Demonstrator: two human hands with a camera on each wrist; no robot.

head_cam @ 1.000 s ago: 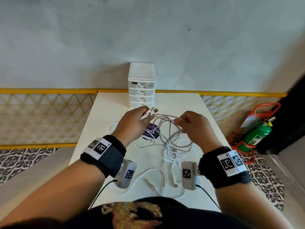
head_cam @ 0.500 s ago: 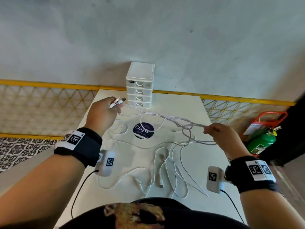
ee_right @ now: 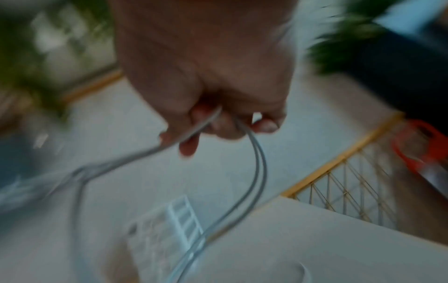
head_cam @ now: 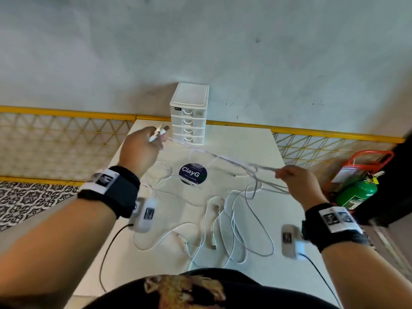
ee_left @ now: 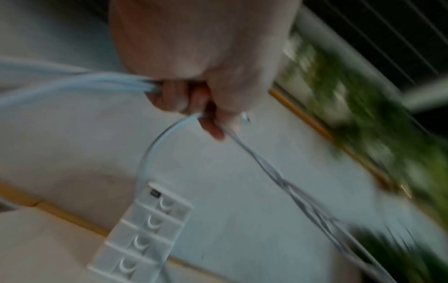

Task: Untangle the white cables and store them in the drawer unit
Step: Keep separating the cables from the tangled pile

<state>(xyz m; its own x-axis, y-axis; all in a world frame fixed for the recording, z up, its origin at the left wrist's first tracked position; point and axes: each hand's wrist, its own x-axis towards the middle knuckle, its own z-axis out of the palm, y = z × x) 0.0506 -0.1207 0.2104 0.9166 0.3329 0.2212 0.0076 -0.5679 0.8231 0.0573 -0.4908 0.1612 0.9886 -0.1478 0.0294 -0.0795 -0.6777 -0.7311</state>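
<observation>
Left hand (head_cam: 142, 150) pinches plug ends, right hand (head_cam: 296, 181) grips white cables (head_cam: 223, 158), stretching 1 span between grips to expose the knot.

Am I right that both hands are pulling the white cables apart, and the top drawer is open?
Not quite. Both the left hand and right hand do pull the cables apart, but the head view shows every drawer of the drawer unit closed, the top one too.
</observation>
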